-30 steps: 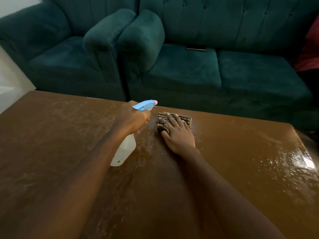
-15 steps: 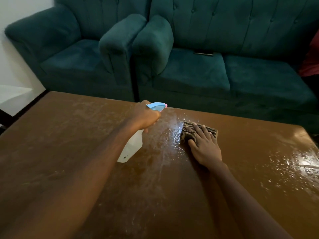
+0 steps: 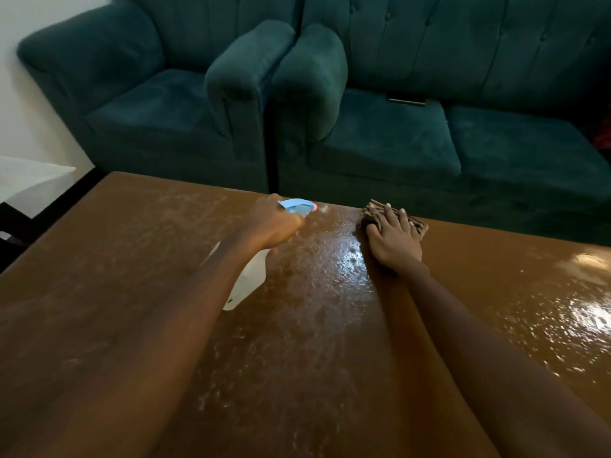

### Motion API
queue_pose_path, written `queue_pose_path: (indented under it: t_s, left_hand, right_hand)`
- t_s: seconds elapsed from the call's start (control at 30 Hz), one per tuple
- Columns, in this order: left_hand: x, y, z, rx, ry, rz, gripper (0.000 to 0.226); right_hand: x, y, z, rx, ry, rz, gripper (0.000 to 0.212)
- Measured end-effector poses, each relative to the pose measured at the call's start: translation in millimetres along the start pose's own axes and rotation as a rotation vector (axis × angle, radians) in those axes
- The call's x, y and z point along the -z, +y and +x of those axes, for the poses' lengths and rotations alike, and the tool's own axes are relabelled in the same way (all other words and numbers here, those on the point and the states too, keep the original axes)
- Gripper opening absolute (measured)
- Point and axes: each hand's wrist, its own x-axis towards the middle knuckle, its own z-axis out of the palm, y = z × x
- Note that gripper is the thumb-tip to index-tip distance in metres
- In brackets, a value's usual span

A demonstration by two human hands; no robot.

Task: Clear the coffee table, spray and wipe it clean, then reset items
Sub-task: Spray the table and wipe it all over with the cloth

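Observation:
The brown coffee table (image 3: pixel 139 276) fills the lower view, wet and glossy in its middle and right part, dull and streaked on the left. My left hand (image 3: pixel 269 224) grips a white spray bottle (image 3: pixel 246 280) by its neck, its blue nozzle (image 3: pixel 297 205) pointing right toward the far edge. My right hand (image 3: pixel 393 241) lies flat with straight fingers on a striped brown cloth (image 3: pixel 418 224), pressing it to the table near the far edge. Most of the cloth is hidden under the hand.
A teal armchair (image 3: pixel 148 104) and a teal sofa (image 3: pixel 463 127) stand close behind the table's far edge. A slim dark object (image 3: pixel 406 101) lies on the sofa seat. Pale floor (image 3: pixel 29 180) shows at the left.
My right hand has slid the cloth farther away and right, up to the far edge. The wet glossy patch between the hands has grown. My left hand keeps the bottle aimed the same way.

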Motion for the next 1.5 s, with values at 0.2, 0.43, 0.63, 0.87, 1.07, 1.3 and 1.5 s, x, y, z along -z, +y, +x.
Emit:
queue_pose_path:
  t_s: [0.2, 0.43, 0.63, 0.87, 1.07, 1.3, 1.5]
  left_hand:
    - [4.3, -0.6, 1.3, 0.03, 0.061, -0.014, 0.031]
    - [26.1, -20.9, 3.7, 0.064, 0.118, -0.292, 0.025]
    - [25.4, -19.9, 2.6, 0.023, 0.073, -0.313, 0.019]
    - [28.1, -17.6, -1.5, 0.019, 0.085, -0.283, 0.016]
    - [33.2, -20.7, -4.8, 0.008, 0.038, -0.302, 0.016]
    - [28.5, -6.6, -20.4, 0.019, -0.006, -0.167, 0.013]
    - [13.4, -11.7, -47.8, 0.034, 0.0, -0.007, 0.023]
  right_hand:
    - [-20.6, -74.3, 11.8, 0.246, -0.045, -0.058, 0.055]
    - [-13.7, -29.7, -55.6, 0.506, -0.118, -0.095, 0.058]
    - [-7.9, -5.7, -9.6, 0.112, 0.001, -0.119, 0.058]
    - [-31.1, -104.4, 18.0, 0.315, -0.07, -0.102, 0.055]
    - [-30.2, -71.7, -37.5, 0.445, -0.098, -0.06, 0.052]
    - [-26.0, -25.1, -74.8, 0.199, 0.034, -0.066, 0.053]
    - [-27.1, -15.0, -84.4, 0.241, 0.03, -0.054, 0.054]
